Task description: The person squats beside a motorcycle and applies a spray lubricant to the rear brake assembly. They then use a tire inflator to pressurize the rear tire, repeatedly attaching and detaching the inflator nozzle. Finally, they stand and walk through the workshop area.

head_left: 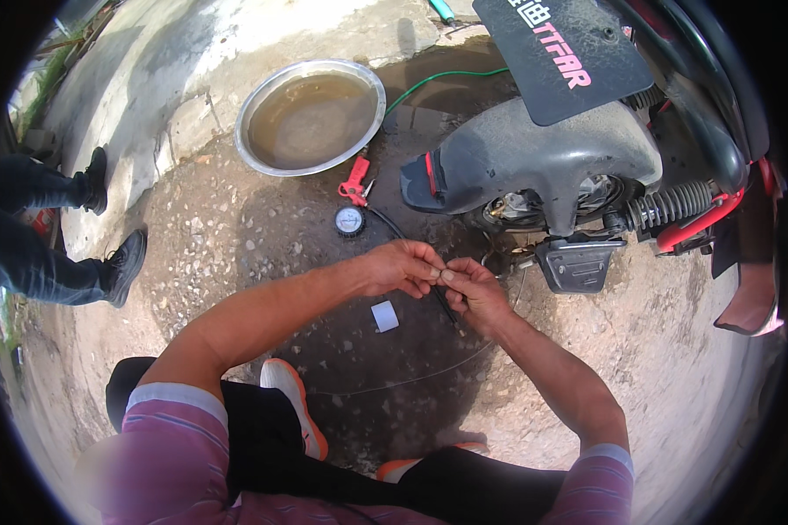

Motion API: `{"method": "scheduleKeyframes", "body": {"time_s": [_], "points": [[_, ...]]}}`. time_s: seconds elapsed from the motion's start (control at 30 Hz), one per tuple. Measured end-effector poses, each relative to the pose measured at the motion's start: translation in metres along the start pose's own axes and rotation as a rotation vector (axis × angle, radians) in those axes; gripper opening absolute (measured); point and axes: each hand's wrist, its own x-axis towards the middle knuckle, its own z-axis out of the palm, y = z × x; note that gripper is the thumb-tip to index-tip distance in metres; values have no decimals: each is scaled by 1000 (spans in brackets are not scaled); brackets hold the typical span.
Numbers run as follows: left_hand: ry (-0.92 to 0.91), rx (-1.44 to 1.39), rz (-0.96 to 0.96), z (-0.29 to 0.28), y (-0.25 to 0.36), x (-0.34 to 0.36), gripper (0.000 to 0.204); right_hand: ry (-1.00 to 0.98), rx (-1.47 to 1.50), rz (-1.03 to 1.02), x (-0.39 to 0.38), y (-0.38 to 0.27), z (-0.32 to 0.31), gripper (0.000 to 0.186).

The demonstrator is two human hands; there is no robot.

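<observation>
My left hand (404, 267) and my right hand (474, 291) meet fingertip to fingertip in front of me, both in a pinch. Whatever lies between the fingertips is too small or hidden to make out. Behind and below the hands runs a black hose (446, 308) that ends on the wet ground. Just below my left hand lies a small pale bluish-white block or roll (384, 316). A thin pale wire or line (433, 374) curves over the ground under my right forearm. Beyond the hands sits a red inflator gun (355, 182) with a round dial gauge (349, 220).
A scooter's rear wheel (508, 210), grey mudguard (534, 149) and coil spring shock (674, 210) stand at the right. A metal basin (242, 131) of murky water is farther off. A green hose (438, 76) passes behind it. Another person's legs (44, 262) are at the left.
</observation>
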Motion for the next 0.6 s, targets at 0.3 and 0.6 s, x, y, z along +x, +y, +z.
{"method": "scheduleKeyframes", "body": {"time_s": [0.3,0.6], "points": [[279,655,74,-128,110,-17,11,31,-283,122,-18,2,16,21],[905,1395,-76,-321,101,-4,26,75,-520,219,-52,29,10,26]]}}
